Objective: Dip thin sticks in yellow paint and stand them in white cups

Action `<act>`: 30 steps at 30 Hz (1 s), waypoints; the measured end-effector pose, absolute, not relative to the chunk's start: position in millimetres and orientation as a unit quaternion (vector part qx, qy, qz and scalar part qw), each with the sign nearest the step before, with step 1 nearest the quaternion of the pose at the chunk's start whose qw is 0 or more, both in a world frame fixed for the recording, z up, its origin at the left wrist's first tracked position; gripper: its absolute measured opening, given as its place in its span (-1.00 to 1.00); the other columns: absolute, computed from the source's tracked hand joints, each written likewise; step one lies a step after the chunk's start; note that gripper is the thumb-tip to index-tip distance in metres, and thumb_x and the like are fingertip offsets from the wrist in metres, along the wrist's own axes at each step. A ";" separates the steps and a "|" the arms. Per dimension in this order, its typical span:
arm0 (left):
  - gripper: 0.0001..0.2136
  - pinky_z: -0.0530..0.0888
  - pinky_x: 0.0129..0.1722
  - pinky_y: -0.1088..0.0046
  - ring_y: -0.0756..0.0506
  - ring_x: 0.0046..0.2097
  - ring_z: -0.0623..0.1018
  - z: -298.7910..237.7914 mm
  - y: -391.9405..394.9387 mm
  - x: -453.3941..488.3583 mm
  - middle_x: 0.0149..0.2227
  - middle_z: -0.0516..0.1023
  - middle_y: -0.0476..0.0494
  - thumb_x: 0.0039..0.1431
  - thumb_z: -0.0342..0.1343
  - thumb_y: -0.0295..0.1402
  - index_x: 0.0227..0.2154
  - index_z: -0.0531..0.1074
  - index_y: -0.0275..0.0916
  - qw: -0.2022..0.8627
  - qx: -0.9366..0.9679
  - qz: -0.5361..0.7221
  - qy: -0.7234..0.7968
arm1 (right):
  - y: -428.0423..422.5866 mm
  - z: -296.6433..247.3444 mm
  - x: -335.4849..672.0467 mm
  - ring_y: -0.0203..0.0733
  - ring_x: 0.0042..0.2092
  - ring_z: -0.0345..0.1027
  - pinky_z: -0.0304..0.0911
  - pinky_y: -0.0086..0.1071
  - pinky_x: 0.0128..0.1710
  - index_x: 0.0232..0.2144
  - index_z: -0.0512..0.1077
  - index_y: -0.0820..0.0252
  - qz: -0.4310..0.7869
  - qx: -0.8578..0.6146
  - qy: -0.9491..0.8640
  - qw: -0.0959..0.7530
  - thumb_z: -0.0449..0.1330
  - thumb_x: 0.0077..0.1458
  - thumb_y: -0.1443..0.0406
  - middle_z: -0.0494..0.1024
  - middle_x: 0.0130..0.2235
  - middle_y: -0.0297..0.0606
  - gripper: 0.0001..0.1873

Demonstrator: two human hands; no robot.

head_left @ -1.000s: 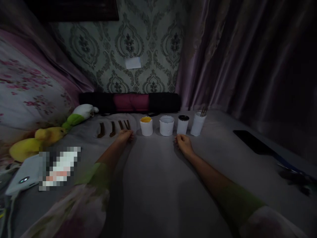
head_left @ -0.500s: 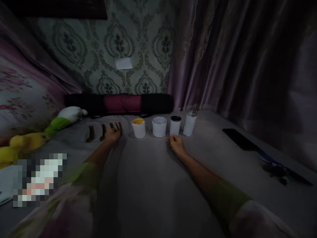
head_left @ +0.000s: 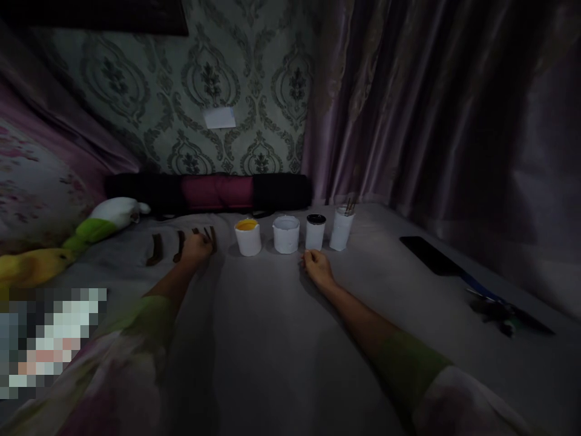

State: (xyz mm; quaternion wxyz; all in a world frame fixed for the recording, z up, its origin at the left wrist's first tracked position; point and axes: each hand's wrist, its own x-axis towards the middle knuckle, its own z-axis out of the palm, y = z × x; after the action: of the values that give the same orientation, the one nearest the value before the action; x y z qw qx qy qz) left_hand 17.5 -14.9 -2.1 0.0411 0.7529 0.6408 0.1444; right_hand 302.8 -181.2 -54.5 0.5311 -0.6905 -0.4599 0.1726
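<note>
A row of dark brown curved pieces point(head_left: 155, 249) lies on the grey cloth surface point(head_left: 272, 339), toward its far left, with the person's left hand point(head_left: 195, 248) over or against those at the row's right end. That hand's grip is partly curled, its fingers pointing toward the slim pieces; whether it has hold of one I cannot tell. Just to the right of the row stands a white tub with yellow contents point(head_left: 249, 239), then a wider white tub with pale contents point(head_left: 285, 236), a white cup with a dark top point(head_left: 315, 234) and a taller white cup with thin sticks point(head_left: 342, 230) rising from it. The right hand point(head_left: 318, 266) rests just in front of the dark-topped cup, its grip folded inward; I cannot tell if anything is inside it. Farther right lie a flat black object point(head_left: 429, 254) and a dark bundle point(head_left: 492, 313). Plush toys point(head_left: 106, 218) sit at far left, and a black and maroon roll point(head_left: 218, 192) lies along the patterned wall point(head_left: 258, 79).
</note>
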 end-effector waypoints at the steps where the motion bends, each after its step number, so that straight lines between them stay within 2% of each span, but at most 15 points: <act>1: -0.77 0.38 -0.26 0.41 -0.16 -0.20 0.47 -3.0 -14.4 17.3 -0.28 0.51 -0.26 0.01 -0.06 -0.36 -0.34 0.44 -0.33 0.040 0.752 0.145 0.641 | -180.8 -54.6 302.7 -0.31 -0.53 0.25 0.11 -0.47 -0.51 -0.52 0.37 0.22 0.173 -0.690 -0.461 0.531 -0.10 0.05 0.14 0.40 -0.60 -0.33 -0.64; 7: -0.75 0.35 -0.20 0.38 -0.20 -0.13 0.45 -10.8 -7.3 14.9 -0.25 0.50 -0.30 -0.02 -0.05 -0.36 -0.33 0.46 -0.35 0.029 0.760 0.130 0.636 | -180.4 -55.0 303.0 -0.31 -0.53 0.24 0.09 -0.49 -0.53 -0.53 0.36 0.21 0.168 -0.688 -0.464 0.532 -0.10 0.05 0.13 0.38 -0.60 -0.34 -0.64; 15: -0.72 0.37 -0.24 0.37 -0.22 -0.15 0.47 -15.4 -2.5 14.0 -0.25 0.50 -0.33 -0.03 -0.05 -0.26 -0.37 0.45 -0.34 0.016 0.770 0.101 0.630 | -178.6 -59.8 304.9 -0.31 -0.52 0.26 0.10 -0.49 -0.52 -0.52 0.37 0.21 0.158 -0.685 -0.473 0.531 -0.11 0.06 0.13 0.39 -0.60 -0.34 -0.63; 24: -0.73 0.36 -0.26 0.41 -0.22 -0.16 0.47 -15.9 -3.9 17.6 -0.26 0.50 -0.32 -0.02 -0.07 -0.24 -0.39 0.42 -0.32 0.020 0.774 0.084 0.628 | -182.8 -54.7 302.2 -0.31 -0.52 0.26 0.13 -0.48 -0.50 -0.51 0.39 0.22 0.164 -0.686 -0.472 0.529 -0.11 0.06 0.13 0.41 -0.58 -0.33 -0.63; 30: -0.65 0.36 -0.27 0.43 -0.21 -0.15 0.47 -11.9 -10.4 21.0 -0.25 0.49 -0.31 0.01 -0.10 -0.15 -0.36 0.41 -0.33 0.038 0.767 0.081 0.635 | -182.7 -53.5 301.5 -0.32 -0.53 0.26 0.12 -0.48 -0.51 -0.53 0.37 0.21 0.169 -0.688 -0.466 0.530 -0.10 0.05 0.12 0.40 -0.59 -0.33 -0.63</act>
State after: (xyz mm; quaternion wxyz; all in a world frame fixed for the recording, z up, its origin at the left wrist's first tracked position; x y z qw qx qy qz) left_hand 21.0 -10.4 -11.9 0.0385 0.7670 0.6353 0.0812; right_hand 301.5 -182.7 -53.5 0.5295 -0.6884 -0.4659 0.1690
